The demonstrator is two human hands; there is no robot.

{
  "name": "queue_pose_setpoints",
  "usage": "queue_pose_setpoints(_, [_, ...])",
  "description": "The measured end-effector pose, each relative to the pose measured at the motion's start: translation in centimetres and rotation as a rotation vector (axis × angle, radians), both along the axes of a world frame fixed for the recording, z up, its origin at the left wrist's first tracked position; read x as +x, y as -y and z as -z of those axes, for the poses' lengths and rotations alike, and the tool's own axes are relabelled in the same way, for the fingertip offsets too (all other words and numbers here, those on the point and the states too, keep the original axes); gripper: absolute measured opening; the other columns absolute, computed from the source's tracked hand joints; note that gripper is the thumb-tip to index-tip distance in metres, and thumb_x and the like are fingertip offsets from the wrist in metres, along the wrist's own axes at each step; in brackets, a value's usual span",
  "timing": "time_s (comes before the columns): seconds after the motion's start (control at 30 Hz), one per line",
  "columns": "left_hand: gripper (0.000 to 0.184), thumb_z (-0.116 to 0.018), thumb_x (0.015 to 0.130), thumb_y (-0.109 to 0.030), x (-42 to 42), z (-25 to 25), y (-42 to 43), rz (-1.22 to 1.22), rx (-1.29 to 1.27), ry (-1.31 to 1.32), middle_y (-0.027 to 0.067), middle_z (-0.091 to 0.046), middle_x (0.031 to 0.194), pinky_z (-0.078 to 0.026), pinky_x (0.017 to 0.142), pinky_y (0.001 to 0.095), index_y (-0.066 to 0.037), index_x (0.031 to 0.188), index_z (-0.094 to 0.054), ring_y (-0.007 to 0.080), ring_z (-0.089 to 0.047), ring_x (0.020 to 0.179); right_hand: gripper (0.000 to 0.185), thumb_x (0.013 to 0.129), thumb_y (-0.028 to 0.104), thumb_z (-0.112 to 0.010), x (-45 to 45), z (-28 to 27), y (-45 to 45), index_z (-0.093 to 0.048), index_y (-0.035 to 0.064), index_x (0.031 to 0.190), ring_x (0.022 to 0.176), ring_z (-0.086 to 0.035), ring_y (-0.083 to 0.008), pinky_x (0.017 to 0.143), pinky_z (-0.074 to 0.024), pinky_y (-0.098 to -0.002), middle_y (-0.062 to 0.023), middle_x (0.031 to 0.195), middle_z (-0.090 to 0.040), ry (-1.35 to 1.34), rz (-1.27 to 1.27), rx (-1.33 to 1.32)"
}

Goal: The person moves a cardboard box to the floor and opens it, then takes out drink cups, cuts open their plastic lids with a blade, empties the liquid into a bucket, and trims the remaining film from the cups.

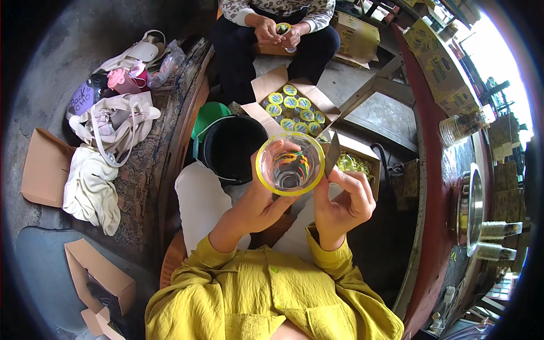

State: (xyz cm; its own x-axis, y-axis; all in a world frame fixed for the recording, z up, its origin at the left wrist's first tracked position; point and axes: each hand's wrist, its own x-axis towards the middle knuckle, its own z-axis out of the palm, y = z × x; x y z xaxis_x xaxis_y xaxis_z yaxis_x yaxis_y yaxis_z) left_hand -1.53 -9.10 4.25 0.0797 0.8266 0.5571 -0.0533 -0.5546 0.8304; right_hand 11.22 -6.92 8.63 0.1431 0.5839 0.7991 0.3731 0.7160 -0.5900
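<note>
My left hand is closed around a clear plastic cup with a yellow rim, its mouth tilted towards me. Coloured print shows through the cup's wall. At the cup's right edge, my right hand pinches a flat, dark knife blade that points upward. The blade is beside the yellow rim; whether it touches the rim I cannot tell. Just behind my right hand, yellow-green strips fill a cardboard box. Beyond the cup stands an open carton holding several lidded cups.
A black bucket stands left of the cup, by a green basin. Opposite sits a person whose hands hold another cup. Bags lie on the left bench. Along the right runs a red-edged counter with stacked cups.
</note>
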Motion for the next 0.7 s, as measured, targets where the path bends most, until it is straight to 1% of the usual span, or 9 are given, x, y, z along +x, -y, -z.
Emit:
queue_pose_setpoints(0.23, [0.067,-0.057,0.082,-0.010,0.07,-0.06,-0.02,0.096,0.001,0.004,0.0190,-0.030,0.126,-0.031,0.096,0.0363,0.001,0.130,-0.012,0.0249,-0.036,0.116,0.022,0.057,-0.007,-0.070,0.44,0.07,-0.37,-0.065,0.0023,0.076,0.052,-0.055,-0.0111,0.047,-0.0390,-0.0188,-0.0071,0.062,-0.059,-0.012,0.014,-0.007])
queue_pose_setpoints(0.33, [0.067,-0.056,0.083,-0.010,0.29,-0.08,-0.03,0.175,-0.063,0.160,0.0186,-0.030,0.126,-0.031,0.097,0.0360,-0.001,0.132,-0.011,0.0243,-0.036,0.116,0.022,0.057,-0.007,-0.070,0.48,0.09,-0.40,-0.064,0.0025,0.076,0.052,-0.055,-0.0109,0.046,-0.0383,-0.0187,-0.0069,0.062,-0.059,-0.035,-0.009,-0.012])
queue_pose_setpoints(0.53, [0.068,-0.055,0.083,-0.010,0.08,-0.14,-0.36,0.189,-0.081,0.209,0.0181,-0.030,0.126,-0.031,0.096,0.0366,-0.005,0.134,-0.010,0.0235,-0.036,0.115,0.022,0.057,-0.007,-0.072,0.68,0.38,0.24,-0.064,0.0030,0.075,0.050,-0.052,-0.0093,0.045,-0.0359,-0.0183,-0.0063,0.061,-0.058,-0.039,-0.012,-0.033])
queue_pose_setpoints(0.63, [0.069,-0.055,0.083,-0.010,0.09,0.00,-0.47,0.202,-0.084,0.266,0.0178,-0.031,0.125,-0.031,0.096,0.0371,-0.006,0.135,-0.010,0.0239,-0.036,0.115,0.021,0.057,-0.007,-0.072,0.53,0.44,0.37,-0.064,0.0032,0.074,0.048,-0.051,-0.0093,0.044,-0.0354,-0.0184,-0.0060,0.060,-0.057,-0.018,-0.002,-0.027])
queue_pose_setpoints(0.7, [0.068,-0.055,0.083,-0.010,0.03,-0.03,-0.54,0.194,-0.068,0.233,0.0177,-0.032,0.125,-0.031,0.096,0.0369,-0.006,0.134,-0.011,0.0241,-0.036,0.115,0.021,0.057,-0.007,-0.072,0.34,0.54,0.37,-0.064,0.0034,0.073,0.047,-0.051,-0.0097,0.044,-0.0356,-0.0186,-0.0059,0.059,-0.057,0.000,-0.004,-0.012])
